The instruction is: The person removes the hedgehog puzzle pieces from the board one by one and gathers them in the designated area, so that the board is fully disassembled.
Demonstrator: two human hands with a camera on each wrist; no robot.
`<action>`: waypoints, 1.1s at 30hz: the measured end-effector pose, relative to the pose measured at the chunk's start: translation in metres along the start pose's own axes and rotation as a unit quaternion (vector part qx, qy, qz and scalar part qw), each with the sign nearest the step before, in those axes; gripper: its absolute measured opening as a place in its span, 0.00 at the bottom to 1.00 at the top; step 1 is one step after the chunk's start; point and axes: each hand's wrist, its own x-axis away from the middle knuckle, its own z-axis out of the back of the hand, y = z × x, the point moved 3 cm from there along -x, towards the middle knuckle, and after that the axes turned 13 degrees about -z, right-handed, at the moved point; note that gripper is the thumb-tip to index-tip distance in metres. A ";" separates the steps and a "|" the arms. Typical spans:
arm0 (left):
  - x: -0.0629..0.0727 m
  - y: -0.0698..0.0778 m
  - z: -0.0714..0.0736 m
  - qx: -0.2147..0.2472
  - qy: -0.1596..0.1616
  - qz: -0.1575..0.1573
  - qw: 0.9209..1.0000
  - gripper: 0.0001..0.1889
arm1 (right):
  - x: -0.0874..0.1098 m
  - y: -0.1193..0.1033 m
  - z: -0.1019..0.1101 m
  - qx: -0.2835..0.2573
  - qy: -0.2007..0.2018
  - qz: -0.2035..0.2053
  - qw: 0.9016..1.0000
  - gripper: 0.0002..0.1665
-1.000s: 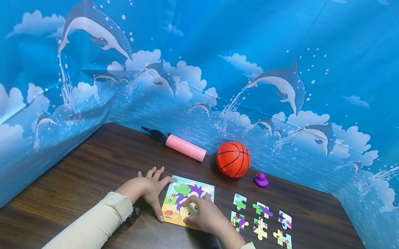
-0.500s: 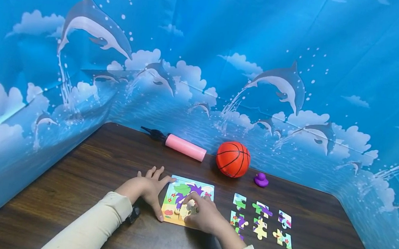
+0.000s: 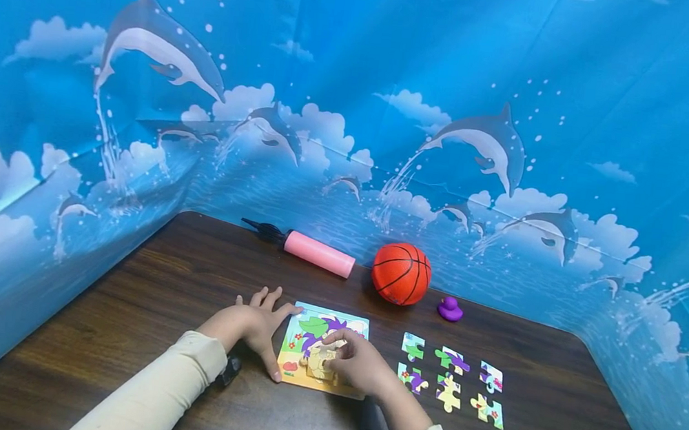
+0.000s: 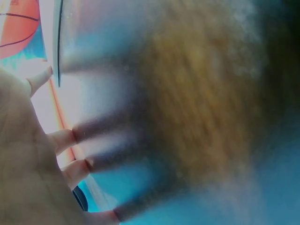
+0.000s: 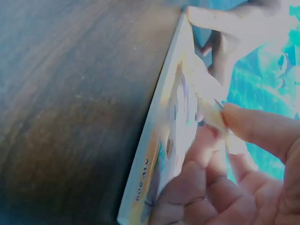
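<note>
My left hand (image 3: pixel 251 327) is spread beside the square puzzle board (image 3: pixel 289 370), thumb at its near left corner and index finger at its far left corner. Straight fingers and a bare palm fill the left side of the left wrist view. Over the board, my right hand (image 3: pixel 361 365) pinches a pale yellow jigsaw piece (image 5: pixel 208 91) between thumb and fingertips. That piece is tilted against the picture in the right wrist view, partly hidden by the fingers. The board shows a cartoon figure with purple hair and a green leaf.
Several loose jigsaw pieces (image 3: pixel 448 393) lie in two rows to the right of the board. Behind stand a pink hand pump (image 3: pixel 318 253), an orange basketball (image 3: pixel 401 274) and a purple rubber duck (image 3: pixel 450 309). A blue dolphin curtain (image 3: pixel 355 105) borders the dark wooden table (image 3: pixel 142 306).
My right hand has shifted slightly back and to the right over the board, and its fingers show a little wider apart. The left hand keeps its place.
</note>
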 end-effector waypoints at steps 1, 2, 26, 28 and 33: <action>0.000 0.000 0.000 0.000 -0.001 0.001 1.000 0.65 | 0.000 0.002 0.002 -0.024 0.001 0.000 1.000 0.16; 0.000 0.000 0.000 0.000 -0.001 0.002 1.000 0.65 | 0.000 0.003 0.004 -0.049 0.000 -0.005 0.999 0.15; 0.001 -0.001 0.001 0.015 0.005 0.003 1.000 0.65 | 0.089 0.151 0.121 -0.193 0.050 -0.164 0.966 0.19; 0.000 -0.001 0.000 0.018 0.004 0.003 1.000 0.65 | 0.092 0.158 0.124 -0.196 0.052 -0.173 0.964 0.19; -0.002 -0.001 -0.002 0.019 0.003 -0.002 1.000 0.66 | 0.096 0.165 0.127 -0.199 0.065 -0.195 0.958 0.23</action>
